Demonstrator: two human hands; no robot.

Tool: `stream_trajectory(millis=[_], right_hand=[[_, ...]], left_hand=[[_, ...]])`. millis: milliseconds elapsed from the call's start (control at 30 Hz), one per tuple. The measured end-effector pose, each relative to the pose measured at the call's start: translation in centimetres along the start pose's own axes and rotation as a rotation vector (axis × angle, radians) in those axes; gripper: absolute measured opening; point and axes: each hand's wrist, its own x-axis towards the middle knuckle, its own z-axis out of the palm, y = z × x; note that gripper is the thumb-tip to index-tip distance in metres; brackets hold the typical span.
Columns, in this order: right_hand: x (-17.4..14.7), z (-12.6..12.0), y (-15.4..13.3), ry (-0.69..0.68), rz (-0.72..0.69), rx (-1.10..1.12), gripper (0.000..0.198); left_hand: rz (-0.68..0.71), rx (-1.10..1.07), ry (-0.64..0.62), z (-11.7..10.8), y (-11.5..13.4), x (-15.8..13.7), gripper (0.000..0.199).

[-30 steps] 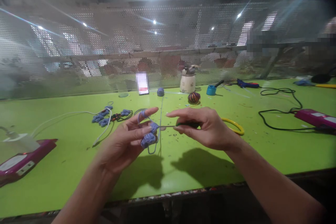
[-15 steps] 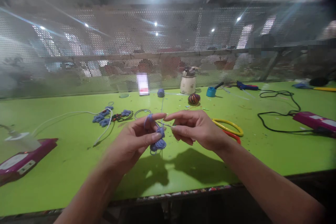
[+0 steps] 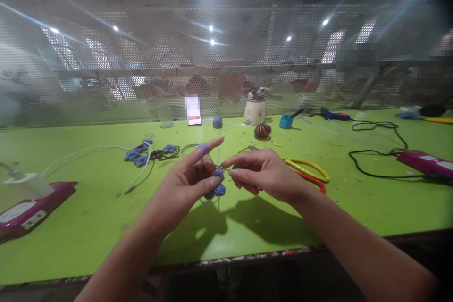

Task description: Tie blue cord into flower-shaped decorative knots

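Note:
My left hand (image 3: 193, 177) pinches a small piece of blue-violet crochet work (image 3: 219, 188) between thumb and fingers. Its index finger points up, with blue yarn (image 3: 204, 149) looped round it. Opposite, my right hand (image 3: 260, 172) is closed on a thin metal crochet hook (image 3: 224, 168), whose tip is at the top of the crochet work. Most of the hook is hidden by the fingers. A strand runs back from the work toward a blue yarn ball (image 3: 217, 122). Both hands are held above the green table (image 3: 198, 240).
Scissors with yellow and red handles (image 3: 311, 172) lie beside my right wrist. Blue crocheted pieces (image 3: 138, 155) and a white cable (image 3: 95, 150) are at left. Behind stand a lit phone (image 3: 193, 111), a pale bottle (image 3: 254, 109) and a multicoloured yarn ball (image 3: 262, 131). Purple power strips (image 3: 35, 207) flank both sides.
My left index finger has risen from near the right fingertips and now points upward. The hook tip has moved down and in close to the crochet work, which has turned slightly.

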Motion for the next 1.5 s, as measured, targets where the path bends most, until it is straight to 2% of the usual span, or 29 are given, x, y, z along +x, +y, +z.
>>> stream_trajectory(millis=[100,200,267,300,367,467,533,667,800,900,1033,1200,1333,1500], right_hand=[[0.2,0.3,0.4,0.003,0.080,0.087,0.023],[0.4,0.9,0.8,0.042,0.126,0.234,0.023],[0.5,1.5,1.1,0.094,0.117,0.328,0.020],[0.5,1.8,1.2,0.119,0.101,0.367,0.019],[0.5,2.3,1.3,0.165,0.045,0.414,0.019],[0.4,2.7,1.4,0.197,-0.077,0.364,0.018],[0.2,2.7,1.4,0.205,-0.174,0.265,0.016],[-0.3,2.4,0.9,0.247,-0.333,-0.026,0.016],[-0.7,2.0,0.3,0.314,-0.535,-0.388,0.016],[-0.8,1.9,-0.1,0.321,-0.629,-0.540,0.016],[-0.9,1.9,-0.3,0.306,-0.638,-0.564,0.017],[-0.9,2.0,-0.3,0.289,-0.576,-0.483,0.016],[-0.9,2.0,-0.4,0.275,-0.513,-0.429,0.017],[-0.9,2.0,-0.4,0.201,-0.338,-0.165,0.020]], left_hand=[[0.079,0.263,0.035,0.4,-0.4,-0.1,0.058],[0.242,0.632,0.120,0.8,-0.7,-0.1,0.055],[0.329,0.748,0.190,1.0,-0.8,0.0,0.053],[0.337,0.711,0.215,1.0,-0.8,0.0,0.051],[0.287,0.456,0.235,1.1,-0.7,0.2,0.050],[0.111,-0.054,0.194,0.9,-0.1,0.4,0.054],[0.018,-0.258,0.159,0.8,0.4,0.4,0.051],[-0.046,-0.422,0.133,0.1,0.9,0.0,0.049],[-0.041,-0.505,0.170,-0.6,0.8,-0.2,0.043],[-0.024,-0.546,0.188,-0.8,0.8,-0.1,0.040],[-0.018,-0.556,0.173,-0.7,0.8,-0.1,0.039],[-0.066,-0.492,0.071,-0.8,0.8,-0.2,0.059],[-0.049,-0.459,0.026,-1.1,0.7,-0.2,0.058],[-0.052,-0.453,0.006,-1.4,0.5,-0.2,0.052]])
